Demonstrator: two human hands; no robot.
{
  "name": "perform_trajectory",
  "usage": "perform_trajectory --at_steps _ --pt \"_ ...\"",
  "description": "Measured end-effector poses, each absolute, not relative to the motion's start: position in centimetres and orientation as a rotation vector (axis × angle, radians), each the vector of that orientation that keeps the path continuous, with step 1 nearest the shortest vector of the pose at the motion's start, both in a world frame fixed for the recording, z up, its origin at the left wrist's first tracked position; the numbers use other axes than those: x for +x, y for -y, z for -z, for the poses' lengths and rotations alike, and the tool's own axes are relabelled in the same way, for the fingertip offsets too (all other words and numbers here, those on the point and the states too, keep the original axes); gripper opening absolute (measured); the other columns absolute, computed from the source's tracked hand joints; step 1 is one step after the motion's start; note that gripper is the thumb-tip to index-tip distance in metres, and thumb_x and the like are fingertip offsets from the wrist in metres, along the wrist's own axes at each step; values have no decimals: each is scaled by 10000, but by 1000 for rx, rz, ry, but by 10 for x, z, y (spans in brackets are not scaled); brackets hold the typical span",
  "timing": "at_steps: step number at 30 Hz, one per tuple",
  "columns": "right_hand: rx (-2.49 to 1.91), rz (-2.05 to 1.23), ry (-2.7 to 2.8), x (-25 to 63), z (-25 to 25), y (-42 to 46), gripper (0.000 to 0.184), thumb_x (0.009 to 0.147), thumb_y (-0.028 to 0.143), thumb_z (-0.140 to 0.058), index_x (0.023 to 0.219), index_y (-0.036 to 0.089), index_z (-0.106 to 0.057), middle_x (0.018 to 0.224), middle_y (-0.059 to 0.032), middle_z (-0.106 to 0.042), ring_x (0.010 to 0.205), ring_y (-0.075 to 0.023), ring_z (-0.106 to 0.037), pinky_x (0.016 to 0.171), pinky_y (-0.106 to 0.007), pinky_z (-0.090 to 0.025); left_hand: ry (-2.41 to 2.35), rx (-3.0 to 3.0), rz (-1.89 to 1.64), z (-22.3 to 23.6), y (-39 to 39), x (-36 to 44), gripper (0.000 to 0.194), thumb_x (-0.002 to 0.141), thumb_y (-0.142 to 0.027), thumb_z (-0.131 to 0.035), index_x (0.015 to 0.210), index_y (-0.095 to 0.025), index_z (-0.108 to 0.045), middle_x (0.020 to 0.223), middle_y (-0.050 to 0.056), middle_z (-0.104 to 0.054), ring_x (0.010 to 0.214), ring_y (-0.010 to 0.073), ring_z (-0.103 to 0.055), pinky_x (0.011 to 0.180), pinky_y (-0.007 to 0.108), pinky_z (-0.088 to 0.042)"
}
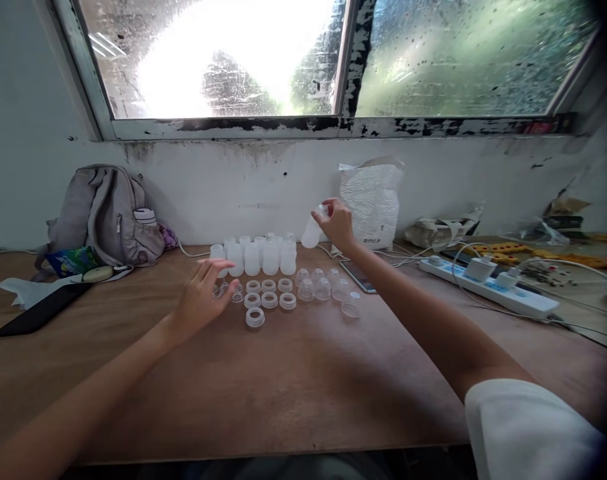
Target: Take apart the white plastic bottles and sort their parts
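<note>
My right hand [336, 223] pinches a translucent white bottle [311, 233] near its upper end and holds it tilted above the table. Over the left end of the bottle group, my left hand [206, 292] hovers with fingers apart and nothing visible in it. Several frosted white bottles [252, 259] stand upright in rows at the back. In front of them lie several white plastic rings [254, 317]. Clear domed caps [322, 288] sit in rows to the right of the rings. Small clear pieces [238, 292] show beside my left fingers, partly hidden.
A grey backpack [100, 217] and a black flat item [42, 309] are at the left. At the back stands a white plastic bag [372, 203]. A phone [358, 275] lies under my right forearm. A power strip [488, 289] with cables is on the right.
</note>
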State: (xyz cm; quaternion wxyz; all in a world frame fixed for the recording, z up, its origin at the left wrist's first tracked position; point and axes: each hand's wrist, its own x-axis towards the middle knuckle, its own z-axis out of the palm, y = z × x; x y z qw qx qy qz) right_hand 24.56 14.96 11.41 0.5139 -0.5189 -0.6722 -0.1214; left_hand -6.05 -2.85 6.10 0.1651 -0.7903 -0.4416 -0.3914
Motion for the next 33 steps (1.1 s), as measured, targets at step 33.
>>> perform_trajectory --at_steps 33 --pt "-828 -290 1887 179 -132 -4 399 795 405 -396 488 171 -298 505 46 -213 465 -57 -219 426 -206 -169 1304 -2539 594 -141 11 17 323 606 -342 -584 893 -199 -540 670 8 -603 581 167 -569 497 239 -364"
